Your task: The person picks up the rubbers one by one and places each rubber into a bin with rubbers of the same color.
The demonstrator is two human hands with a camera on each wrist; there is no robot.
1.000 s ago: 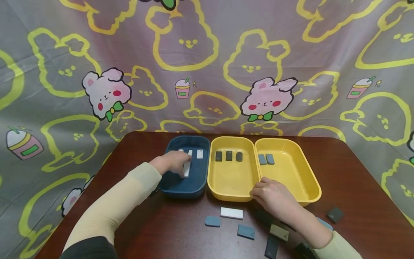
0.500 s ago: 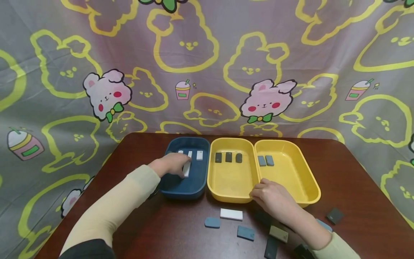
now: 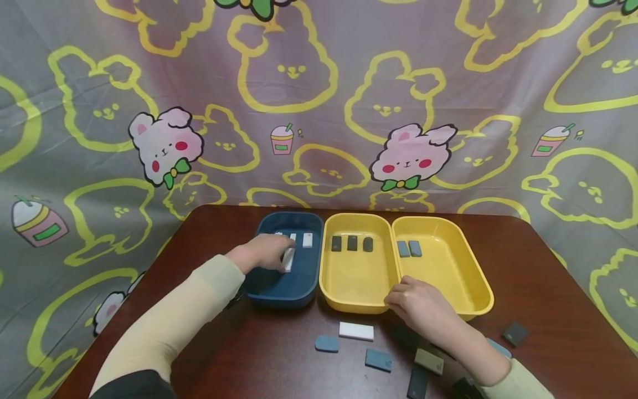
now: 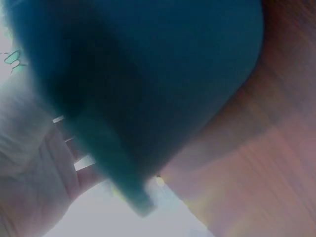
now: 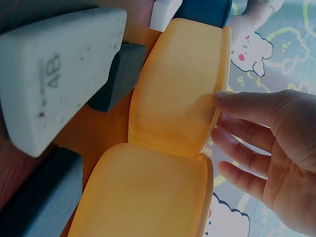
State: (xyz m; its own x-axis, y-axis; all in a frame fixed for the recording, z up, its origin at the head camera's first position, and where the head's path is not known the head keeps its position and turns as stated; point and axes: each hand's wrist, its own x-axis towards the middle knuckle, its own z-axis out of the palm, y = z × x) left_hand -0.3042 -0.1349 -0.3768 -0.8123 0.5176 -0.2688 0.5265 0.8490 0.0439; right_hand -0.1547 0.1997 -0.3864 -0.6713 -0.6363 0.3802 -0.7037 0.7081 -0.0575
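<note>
My left hand [image 3: 269,250] reaches into the blue tray [image 3: 281,300], fingers and thumb around a long white eraser [image 3: 288,260]. More white erasers, including one [image 3: 307,240] near the far end, lie in that tray. In the left wrist view the tray's blurred outer wall [image 4: 187,59] hides the fingertips of the left hand [image 4: 39,177]. My right hand [image 3: 423,305] holds the near right corner of the middle yellow tray [image 3: 354,306]. Its thumb [image 5: 229,100] lies at that rim in the right wrist view, fingertips close behind; no eraser shows in this hand.
Dark erasers [image 3: 351,243] line the middle tray; two blue-grey erasers [image 3: 415,248] lie in the right yellow tray [image 3: 485,282]. On the brown table [image 3: 279,354] are a white eraser [image 3: 356,331], blue-grey erasers [image 3: 378,359], an olive eraser [image 3: 429,361] and dark erasers [image 3: 515,334]. A patterned cloth [image 3: 319,127] hangs behind.
The head view has tilted very slightly, so the scene sits a little lower. Both hands and the erasers stay almost where they were.
</note>
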